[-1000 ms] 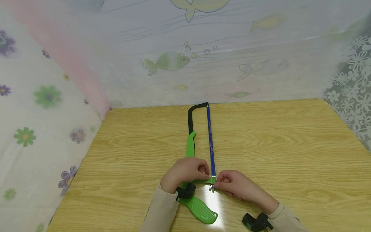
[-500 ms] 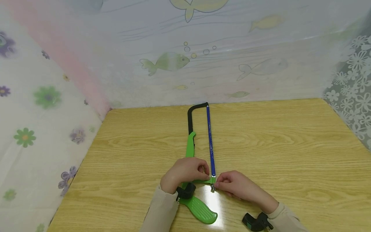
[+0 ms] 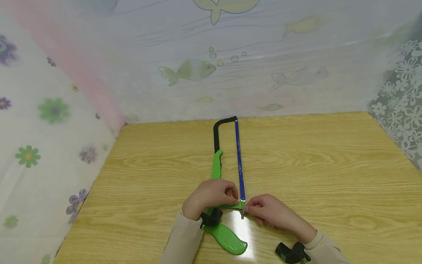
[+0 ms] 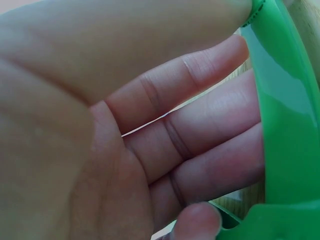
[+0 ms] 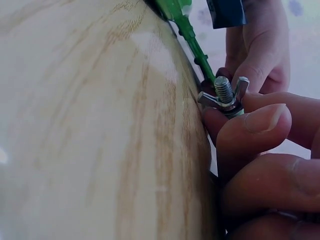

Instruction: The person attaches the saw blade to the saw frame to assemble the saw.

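A hacksaw (image 3: pixel 216 165) with a green grip and black front bow lies flat on the wood-grain table. Its blue blade (image 3: pixel 240 161) runs along the right side, fixed at both ends. My left hand (image 3: pixel 212 192) reaches over the frame and holds its green near arm, fingertips close to the blade's end. In the left wrist view, curled fingers (image 4: pixel 200 110) touch the green frame. With thumb and fingers, my right hand (image 3: pixel 268 209) pinches the wing nut (image 5: pixel 242 86) on the threaded stud (image 5: pixel 222 90) at the near end. Part of the nut is hidden by the fingertips.
The ribbed green handle (image 3: pixel 230 240) extends toward me below my left wrist. Both wrists carry black camera mounts, the right one (image 3: pixel 291 253) close to the table. A fish-printed sheet (image 3: pixel 296 84) stands behind the table's far edge, with a flowered sheet (image 3: pixel 52 146) at the left.
The wing nut has turned: its wings looked spread a second ago and now appear nearly edge-on in the head view. The hacksaw and my left hand stay in place; the right fingers shift only slightly.
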`<state>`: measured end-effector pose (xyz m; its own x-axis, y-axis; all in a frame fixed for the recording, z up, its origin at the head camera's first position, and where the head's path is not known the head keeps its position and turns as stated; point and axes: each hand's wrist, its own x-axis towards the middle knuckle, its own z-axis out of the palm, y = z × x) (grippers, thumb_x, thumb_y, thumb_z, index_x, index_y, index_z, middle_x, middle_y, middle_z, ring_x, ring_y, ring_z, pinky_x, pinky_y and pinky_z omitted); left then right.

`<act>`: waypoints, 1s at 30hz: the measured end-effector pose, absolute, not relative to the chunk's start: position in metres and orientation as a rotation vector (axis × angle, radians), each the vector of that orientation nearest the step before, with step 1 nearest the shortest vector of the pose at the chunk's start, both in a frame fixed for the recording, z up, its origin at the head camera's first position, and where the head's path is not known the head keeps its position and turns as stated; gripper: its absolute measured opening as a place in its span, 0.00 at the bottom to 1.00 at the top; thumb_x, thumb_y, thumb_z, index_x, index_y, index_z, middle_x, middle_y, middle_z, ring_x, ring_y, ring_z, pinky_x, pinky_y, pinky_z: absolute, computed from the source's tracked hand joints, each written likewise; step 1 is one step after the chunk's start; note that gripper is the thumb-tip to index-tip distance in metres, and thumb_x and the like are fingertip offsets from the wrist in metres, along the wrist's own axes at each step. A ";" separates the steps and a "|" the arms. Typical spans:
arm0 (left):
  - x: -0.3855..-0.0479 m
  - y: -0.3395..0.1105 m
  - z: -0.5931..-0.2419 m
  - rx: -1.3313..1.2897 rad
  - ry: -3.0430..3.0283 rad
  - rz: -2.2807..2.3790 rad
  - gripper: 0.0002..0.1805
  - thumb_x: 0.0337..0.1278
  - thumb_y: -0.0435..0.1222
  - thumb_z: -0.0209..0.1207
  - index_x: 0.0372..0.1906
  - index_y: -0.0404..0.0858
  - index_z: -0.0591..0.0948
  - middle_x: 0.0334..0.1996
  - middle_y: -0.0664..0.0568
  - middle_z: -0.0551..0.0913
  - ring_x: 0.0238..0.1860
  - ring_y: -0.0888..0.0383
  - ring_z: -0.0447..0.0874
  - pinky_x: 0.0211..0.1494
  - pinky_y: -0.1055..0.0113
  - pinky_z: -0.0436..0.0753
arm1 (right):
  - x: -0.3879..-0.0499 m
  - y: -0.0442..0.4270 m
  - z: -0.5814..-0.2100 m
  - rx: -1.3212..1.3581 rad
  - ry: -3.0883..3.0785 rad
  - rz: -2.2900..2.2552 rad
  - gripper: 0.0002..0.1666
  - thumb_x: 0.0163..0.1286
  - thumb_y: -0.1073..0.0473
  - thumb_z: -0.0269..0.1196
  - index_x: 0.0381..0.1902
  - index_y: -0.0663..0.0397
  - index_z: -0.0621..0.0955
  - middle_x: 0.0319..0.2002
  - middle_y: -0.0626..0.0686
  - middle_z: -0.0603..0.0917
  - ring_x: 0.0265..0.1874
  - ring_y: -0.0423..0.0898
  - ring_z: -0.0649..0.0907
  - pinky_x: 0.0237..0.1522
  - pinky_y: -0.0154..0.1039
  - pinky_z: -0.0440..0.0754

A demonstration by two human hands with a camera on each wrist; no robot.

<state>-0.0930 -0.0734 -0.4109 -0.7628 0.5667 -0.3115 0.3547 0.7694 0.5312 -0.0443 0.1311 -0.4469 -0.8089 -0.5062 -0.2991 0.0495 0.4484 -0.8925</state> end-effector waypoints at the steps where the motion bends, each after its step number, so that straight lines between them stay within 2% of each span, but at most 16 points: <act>1: -0.093 -0.073 -0.411 0.696 2.502 0.621 0.05 0.44 0.49 0.62 0.25 0.58 0.77 0.18 0.66 0.74 0.19 0.67 0.69 0.25 0.70 0.68 | -0.044 0.131 -0.447 -0.386 2.166 -1.360 0.15 0.63 0.44 0.55 0.29 0.47 0.81 0.10 0.46 0.71 0.03 0.35 0.61 0.07 0.31 0.58; 13: -0.093 -0.074 -0.411 0.701 2.503 0.630 0.05 0.44 0.49 0.62 0.25 0.58 0.77 0.18 0.66 0.74 0.19 0.67 0.69 0.25 0.70 0.68 | -0.044 0.130 -0.444 -0.417 2.164 -1.333 0.18 0.62 0.41 0.55 0.28 0.46 0.81 0.10 0.44 0.70 0.04 0.36 0.60 0.07 0.32 0.59; 30: -0.093 -0.074 -0.410 0.702 2.496 0.639 0.05 0.44 0.49 0.62 0.25 0.58 0.78 0.18 0.66 0.75 0.20 0.68 0.70 0.27 0.70 0.68 | -0.044 0.129 -0.444 -0.388 2.144 -1.355 0.15 0.61 0.45 0.57 0.29 0.49 0.80 0.10 0.46 0.71 0.05 0.36 0.62 0.07 0.31 0.58</act>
<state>-0.0927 -0.0740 -0.4099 -0.7603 0.5734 -0.3052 0.3565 0.7611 0.5420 -0.0438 0.1294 -0.4435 -0.7970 -0.5196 -0.3080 0.0552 0.4452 -0.8937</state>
